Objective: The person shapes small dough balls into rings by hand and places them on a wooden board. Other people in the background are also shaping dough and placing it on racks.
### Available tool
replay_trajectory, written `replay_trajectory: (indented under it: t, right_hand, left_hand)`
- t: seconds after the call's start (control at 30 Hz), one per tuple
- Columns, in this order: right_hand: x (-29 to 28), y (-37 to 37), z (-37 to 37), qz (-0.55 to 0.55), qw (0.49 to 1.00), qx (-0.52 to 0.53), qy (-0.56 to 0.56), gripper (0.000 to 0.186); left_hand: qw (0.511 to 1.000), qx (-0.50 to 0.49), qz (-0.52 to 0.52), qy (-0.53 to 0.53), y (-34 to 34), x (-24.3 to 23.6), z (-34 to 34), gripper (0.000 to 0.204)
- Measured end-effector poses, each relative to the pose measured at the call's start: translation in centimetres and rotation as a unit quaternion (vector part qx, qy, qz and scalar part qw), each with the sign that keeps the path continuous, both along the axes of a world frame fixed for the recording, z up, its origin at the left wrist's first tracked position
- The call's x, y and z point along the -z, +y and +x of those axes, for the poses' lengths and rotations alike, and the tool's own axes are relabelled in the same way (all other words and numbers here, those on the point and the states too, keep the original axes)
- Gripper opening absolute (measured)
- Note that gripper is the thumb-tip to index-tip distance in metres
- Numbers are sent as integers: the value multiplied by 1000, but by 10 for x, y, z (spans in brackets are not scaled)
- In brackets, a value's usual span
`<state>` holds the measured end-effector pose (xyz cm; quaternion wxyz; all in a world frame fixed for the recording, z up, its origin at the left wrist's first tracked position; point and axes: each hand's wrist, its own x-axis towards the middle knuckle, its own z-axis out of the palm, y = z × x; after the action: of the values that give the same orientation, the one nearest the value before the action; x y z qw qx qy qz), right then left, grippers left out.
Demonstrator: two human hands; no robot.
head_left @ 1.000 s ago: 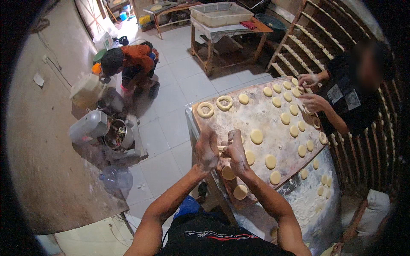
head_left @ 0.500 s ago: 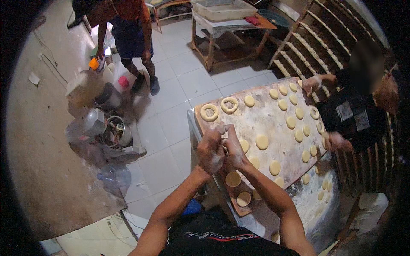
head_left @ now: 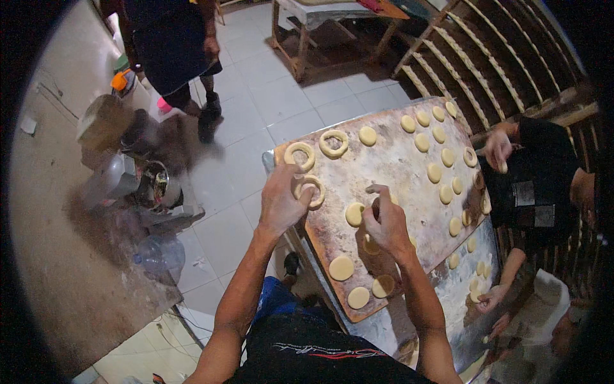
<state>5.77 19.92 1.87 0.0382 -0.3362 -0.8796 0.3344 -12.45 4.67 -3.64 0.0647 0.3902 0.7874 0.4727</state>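
Observation:
My left hand (head_left: pixel 281 200) is at the board's left edge, its fingers and thumb around the side of a pale dough ring (head_left: pixel 318 192). Just beyond it lie a second dough ring (head_left: pixel 307 153) and a third dough ring (head_left: pixel 343 142). Over the board my right hand (head_left: pixel 388 224) hovers with its fingers bent and apart, nothing visible in them. Beside its thumb is a flat dough round (head_left: pixel 354 215); another dough round (head_left: pixel 370 244) is partly hidden beneath the hand. Nearer me lie a dough round (head_left: pixel 341 268) and several more on the floury wooden board (head_left: pixel 332 169).
Across the board a co-worker (head_left: pixel 534 185) in black stands among dough rounds, a hand (head_left: pixel 498 151) raised. Another hand (head_left: pixel 491 298) reaches to the floured table (head_left: pixel 441 301). A rack (head_left: pixel 473 70) stands behind. Left are a person (head_left: pixel 169 51), a bucket (head_left: pixel 155 185) and a bottle (head_left: pixel 160 254).
My hands, together before, have come apart: the left is now at a dough ring on the board's edge, the right farther right. The person at the left appears closer.

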Motion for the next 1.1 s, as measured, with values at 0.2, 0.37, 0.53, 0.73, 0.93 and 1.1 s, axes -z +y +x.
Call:
replay_trajectory:
  t: [0.2,0.37,0.53,0.73,0.93,1.1]
  right_hand:
    - [5,-1,-2,237,957,-156,-61,36]
    - [9,-5,-3,50,988,-145,11,28]
    - [-2,-21,112,-293,911,75,280,37]
    - [12,-99,355,3,925,326,194,46]
    - [34,-136,443,275,833,478,35,52]
    - [35,-181,478,89,733,645,194,35]
  left_hand:
    - [992,-99,19,-70,-12,-10,6,43]
    - [979,-153,78,-112,-29,-18,33,36]
    - [973,-43,155,-165,-11,-34,107,28]
    - [921,307,4,-240,28,-44,282,28]
    - [865,496,-8,84,59,-4,457,34]
    - [877,450,-48,163,52,12,513,29]
